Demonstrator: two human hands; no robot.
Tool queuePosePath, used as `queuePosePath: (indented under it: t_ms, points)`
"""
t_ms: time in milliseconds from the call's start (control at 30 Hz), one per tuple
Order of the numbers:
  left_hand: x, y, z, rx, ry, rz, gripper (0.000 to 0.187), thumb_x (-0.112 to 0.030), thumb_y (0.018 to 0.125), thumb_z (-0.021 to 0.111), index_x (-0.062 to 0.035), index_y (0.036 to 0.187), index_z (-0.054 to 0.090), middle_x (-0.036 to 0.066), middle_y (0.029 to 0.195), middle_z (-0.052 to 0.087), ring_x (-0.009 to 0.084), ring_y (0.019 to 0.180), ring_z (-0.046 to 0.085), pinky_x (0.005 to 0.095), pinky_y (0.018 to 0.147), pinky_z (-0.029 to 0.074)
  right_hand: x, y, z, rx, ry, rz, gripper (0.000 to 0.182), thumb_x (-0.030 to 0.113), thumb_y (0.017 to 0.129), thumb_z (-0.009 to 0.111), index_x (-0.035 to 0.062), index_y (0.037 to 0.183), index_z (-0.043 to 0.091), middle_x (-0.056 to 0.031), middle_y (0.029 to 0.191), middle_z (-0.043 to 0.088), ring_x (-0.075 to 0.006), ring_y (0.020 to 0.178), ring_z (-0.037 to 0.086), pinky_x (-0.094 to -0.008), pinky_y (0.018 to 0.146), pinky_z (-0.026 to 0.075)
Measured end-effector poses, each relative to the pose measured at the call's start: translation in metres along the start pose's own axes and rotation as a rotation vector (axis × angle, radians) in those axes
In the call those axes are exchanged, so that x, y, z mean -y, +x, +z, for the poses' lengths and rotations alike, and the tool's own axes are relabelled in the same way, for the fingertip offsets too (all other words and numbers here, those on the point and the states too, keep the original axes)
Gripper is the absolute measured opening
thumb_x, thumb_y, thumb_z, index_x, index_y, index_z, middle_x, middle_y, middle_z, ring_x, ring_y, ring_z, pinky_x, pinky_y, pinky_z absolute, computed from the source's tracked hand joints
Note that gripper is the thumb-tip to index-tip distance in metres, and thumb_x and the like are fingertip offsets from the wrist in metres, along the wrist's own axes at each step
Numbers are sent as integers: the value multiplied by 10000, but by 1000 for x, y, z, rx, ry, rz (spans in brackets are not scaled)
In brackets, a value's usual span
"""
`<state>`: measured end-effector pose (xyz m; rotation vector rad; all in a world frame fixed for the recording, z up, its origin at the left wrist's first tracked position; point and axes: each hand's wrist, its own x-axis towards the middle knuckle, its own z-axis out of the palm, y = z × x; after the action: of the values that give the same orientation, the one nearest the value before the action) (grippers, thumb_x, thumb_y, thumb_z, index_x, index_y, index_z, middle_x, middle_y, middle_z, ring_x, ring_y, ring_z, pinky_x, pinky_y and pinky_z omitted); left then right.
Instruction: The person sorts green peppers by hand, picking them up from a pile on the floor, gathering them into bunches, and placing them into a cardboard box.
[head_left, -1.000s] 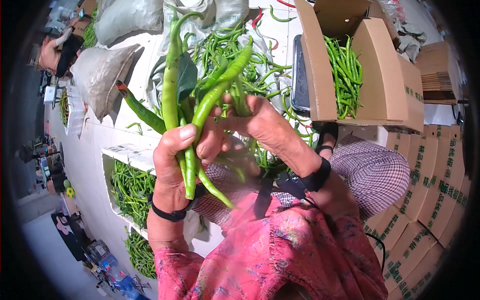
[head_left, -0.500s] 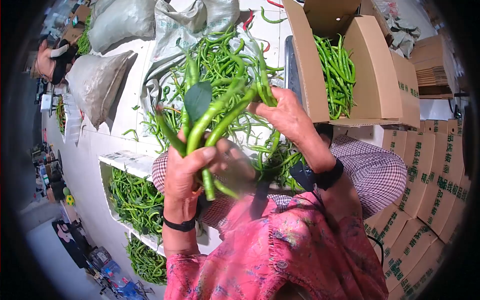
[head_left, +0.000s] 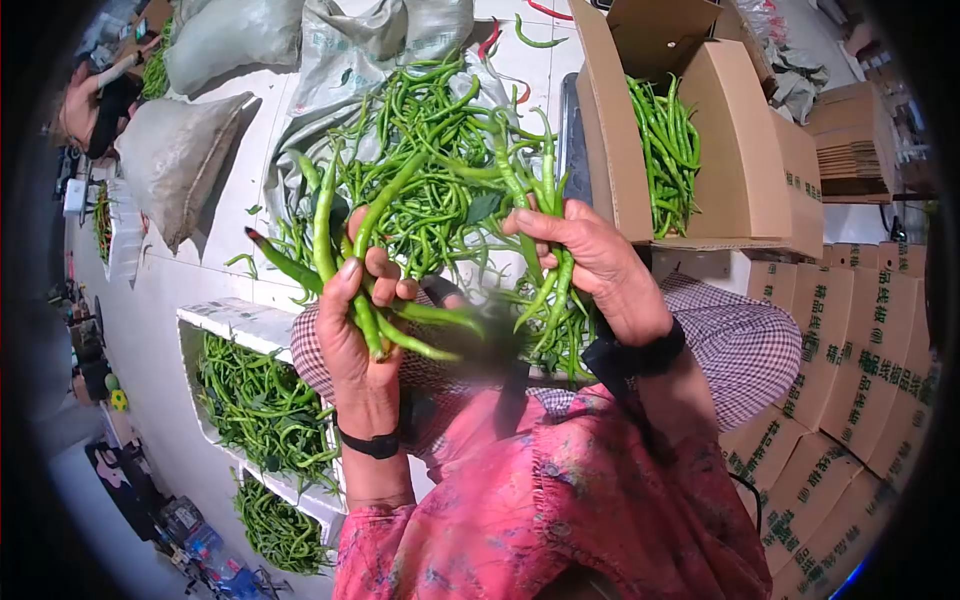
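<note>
My left hand point(head_left: 360, 325) is closed around several long green chili peppers point(head_left: 325, 235) that fan out from the fingers; one has a dark, reddish tip. In my right hand point(head_left: 605, 270) a small bunch of green chili peppers point(head_left: 560, 275) is pinched between thumb and fingers. The two bunches are apart. Beyond both hands a large pile of green chili peppers point(head_left: 430, 130) lies on a pale woven sack point(head_left: 345, 50). A dark green leaf point(head_left: 483, 207) rests on the pile. Below, between my hands, a dark patch is blurred.
An open cardboard box point(head_left: 740, 150) at the right holds green peppers point(head_left: 665, 150). White foam boxes point(head_left: 240, 315) of peppers stand at the left. Full sacks point(head_left: 180, 160) lie at the far left, near another person point(head_left: 90, 105). Red peppers point(head_left: 490, 40) lie at the back. Printed cartons point(head_left: 830, 340) fill the right.
My left hand has moved slightly left and its peppers have spread apart. The leaf that was among them no longer shows there. My right hand has turned, its bunch now hanging lower.
</note>
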<state>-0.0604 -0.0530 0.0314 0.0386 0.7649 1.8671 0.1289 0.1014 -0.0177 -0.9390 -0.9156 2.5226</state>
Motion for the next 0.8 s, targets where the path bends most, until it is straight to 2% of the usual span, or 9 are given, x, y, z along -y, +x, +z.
queuePosePath:
  t_ms: [100,133,233,267,400,467,567,667,800]
  points:
    - [7,4,-7,-25,2,-10,559,-108,900,559,-1,1411,362,72,893,609,130,680,551,327,722,542,-2,-8,0,17,76,35,209,241,847,743,73,926,647,34,826,615,-16,581,447,-177,496,350]
    - [9,4,-7,-69,87,-7,550,-107,910,557,-1,1413,362,71,912,593,121,699,548,304,693,543,-1,-15,12,-87,138,20,218,195,907,664,-3,985,616,2,785,594,-19,569,465,-163,456,366]
    - [14,6,-4,-154,192,-3,515,-105,909,575,-7,1389,414,68,933,609,111,712,563,260,641,550,-9,-21,6,-23,262,6,225,206,941,611,-12,1000,602,0,772,572,-39,562,473,-164,453,367]
    - [14,7,-4,-175,215,6,500,-87,899,570,3,1369,427,78,909,601,120,695,567,270,627,534,-10,-23,-4,88,272,6,162,177,916,638,47,1014,639,-16,911,650,-75,711,580,-227,616,483]
    - [18,8,-9,-123,315,27,519,-93,895,581,12,1377,419,75,934,610,113,716,562,240,620,512,-21,-23,-13,140,223,-79,187,141,911,623,1,1035,630,-71,918,640,-179,867,621,-323,795,505]
    - [22,6,1,-145,282,14,518,-60,873,587,23,1351,404,99,884,596,136,689,574,273,643,523,-20,-24,-15,257,212,-111,184,143,914,614,-2,1027,626,-77,908,633,-181,863,616,-318,797,496]
    - [31,11,10,-146,548,88,601,-67,829,662,-4,1368,404,113,1001,642,119,778,591,251,697,516,-21,-30,-12,395,190,-131,194,165,917,599,-11,995,614,-88,884,614,-182,851,598,-299,778,470]
    - [41,21,24,9,680,15,591,-32,781,671,10,1331,458,71,1089,650,101,894,591,241,757,488,-14,-39,6,277,8,-84,307,278,835,670,-5,861,553,-87,664,520,-198,580,488,-333,579,385]
    - [51,24,18,275,774,-43,517,19,761,679,33,1246,501,43,1039,639,108,942,591,264,834,495,-8,-43,3,364,56,16,263,138,822,636,-12,1036,607,-29,845,594,-112,770,559,-236,719,435]
